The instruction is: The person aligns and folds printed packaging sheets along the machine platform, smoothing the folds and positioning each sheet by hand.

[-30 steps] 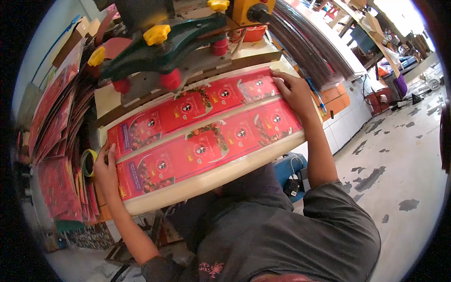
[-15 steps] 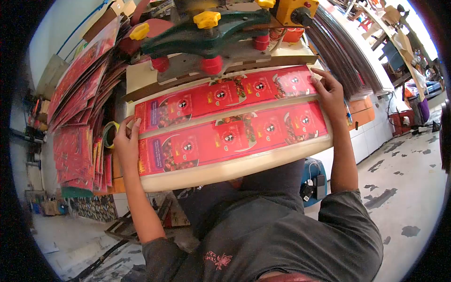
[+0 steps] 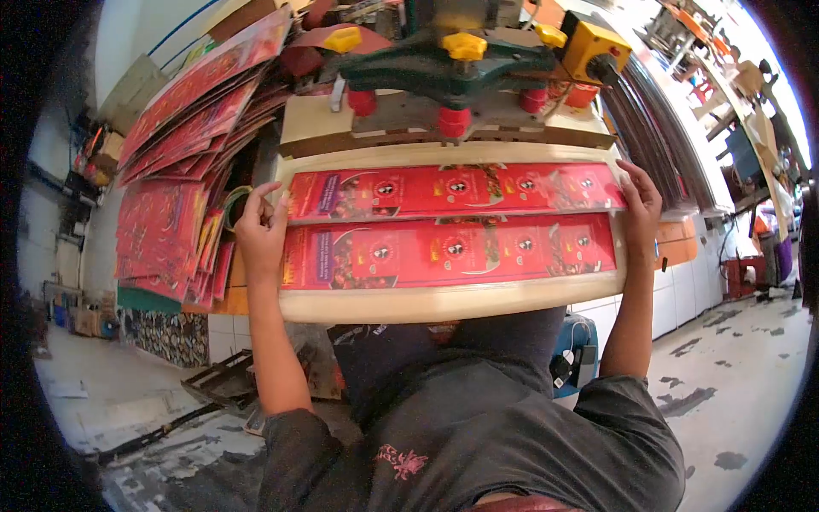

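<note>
A long red printed sheet [image 3: 502, 191] with food pictures stretches between my hands. My left hand [image 3: 263, 218] pinches its left end, and my right hand [image 3: 640, 196] grips the right end, thumb near the top surface. Closer to my body, a second red printed sheet [image 3: 512, 249] lies flat on a cream board [image 3: 444, 307]. The near edge of the held sheet runs along the far edge of the lower one. Some fingertips are hidden at both ends.
Beyond the board stands a dark green press [image 3: 409, 66] with yellow knobs and red feet. Stacked red printed sheets [image 3: 162, 226] are at the left, beside a tape roll [image 3: 235, 209]. A yellow control box [image 3: 595, 53] and a dark stack of sheets [image 3: 653, 128] are at the right.
The view has turned, so the board looks more level and the press sits further right. The held sheet has shifted nearer to my body, exposing more board behind it.
</note>
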Tool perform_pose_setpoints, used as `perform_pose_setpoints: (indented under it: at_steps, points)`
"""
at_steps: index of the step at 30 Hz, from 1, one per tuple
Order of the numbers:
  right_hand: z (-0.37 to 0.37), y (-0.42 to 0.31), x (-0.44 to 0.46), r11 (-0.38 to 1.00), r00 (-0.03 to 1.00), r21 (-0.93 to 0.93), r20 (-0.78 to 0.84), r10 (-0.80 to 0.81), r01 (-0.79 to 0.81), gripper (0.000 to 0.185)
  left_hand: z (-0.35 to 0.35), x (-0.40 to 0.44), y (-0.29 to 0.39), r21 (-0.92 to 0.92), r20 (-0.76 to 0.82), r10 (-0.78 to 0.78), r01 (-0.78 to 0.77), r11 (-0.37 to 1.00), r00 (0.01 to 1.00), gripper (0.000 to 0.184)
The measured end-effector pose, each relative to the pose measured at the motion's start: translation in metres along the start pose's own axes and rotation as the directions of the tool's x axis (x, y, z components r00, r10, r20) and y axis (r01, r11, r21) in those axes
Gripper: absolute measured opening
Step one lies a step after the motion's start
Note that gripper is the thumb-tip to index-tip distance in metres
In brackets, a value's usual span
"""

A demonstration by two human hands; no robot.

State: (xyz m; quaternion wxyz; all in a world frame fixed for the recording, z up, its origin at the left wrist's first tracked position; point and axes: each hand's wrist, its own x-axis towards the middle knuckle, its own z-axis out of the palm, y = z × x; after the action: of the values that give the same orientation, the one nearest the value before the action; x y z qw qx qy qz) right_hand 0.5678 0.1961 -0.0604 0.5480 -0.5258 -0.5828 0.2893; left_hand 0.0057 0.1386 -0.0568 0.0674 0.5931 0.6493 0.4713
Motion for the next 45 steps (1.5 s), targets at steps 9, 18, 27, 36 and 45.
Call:
perform_pose_setpoints:
  at_steps: [9,18,27,36,45]
  points:
    - [0.001,-0.004,0.003,0.951,0.996,0.308,-0.09,0.018,0.011,0.041,-0.009,-0.005,0.004,0.006,-0.104,0.1,-0.1,0.995,0.99,0.02]
    - [0.014,-0.034,-0.002,0.847,0.973,0.525,-0.144,0.181,-0.081,0.054,-0.014,-0.002,0.006,-0.231,-0.195,0.011,-0.057,0.971,0.981,0.016]
    - [-0.04,-0.001,0.006,0.776,0.983,0.631,0.145,-0.116,-0.001,0.053,-0.054,-0.022,0.045,-0.468,-0.234,-0.257,0.123,0.875,0.937,0.024]
    - [0.063,-0.177,-0.023,0.988,0.807,0.125,0.573,-0.146,0.089,0.025,-0.068,-0.066,0.072,-0.451,-0.559,-0.141,-0.156,0.879,0.817,0.019]
    - [0.25,-0.263,-0.021,0.538,0.353,0.235,0.537,-0.766,0.81,0.027,-0.07,-0.067,0.103,-0.453,-0.673,-0.117,-0.283,0.845,0.73,0.017]
